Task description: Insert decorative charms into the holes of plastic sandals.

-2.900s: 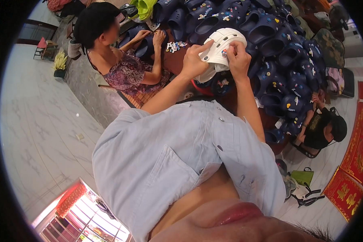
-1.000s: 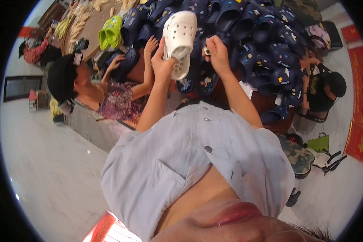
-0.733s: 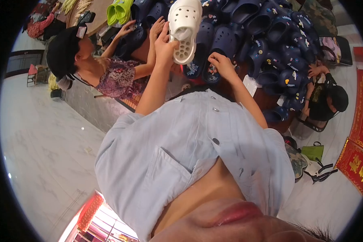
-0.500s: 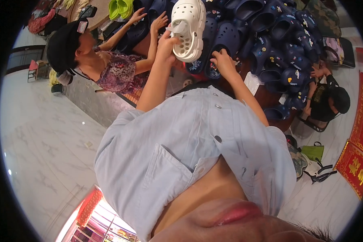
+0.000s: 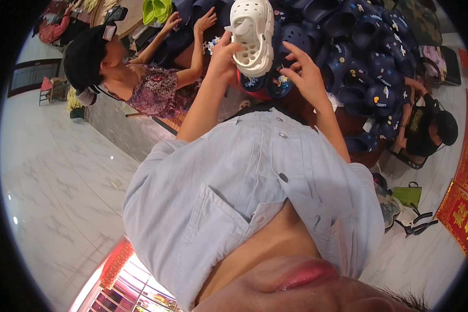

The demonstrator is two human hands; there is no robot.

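Clog [image 5: 252,36] now sits in my left hand [image 5: 224,52] alone, fingers curled round its side; right hand [image 5: 308,73] has dropped off, fingers spread over navy clogs [image 5: 369,57].

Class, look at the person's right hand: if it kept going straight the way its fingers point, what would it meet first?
Most likely the white clog that the left hand holds; the right hand has open fingers aimed toward its side, though depth is unclear.

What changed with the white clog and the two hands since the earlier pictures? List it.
The right hand let go of the white clog and now hangs open beside it. The left hand kept its grip, turning the clog's holed top into view. The dark clogs stay heaped behind.
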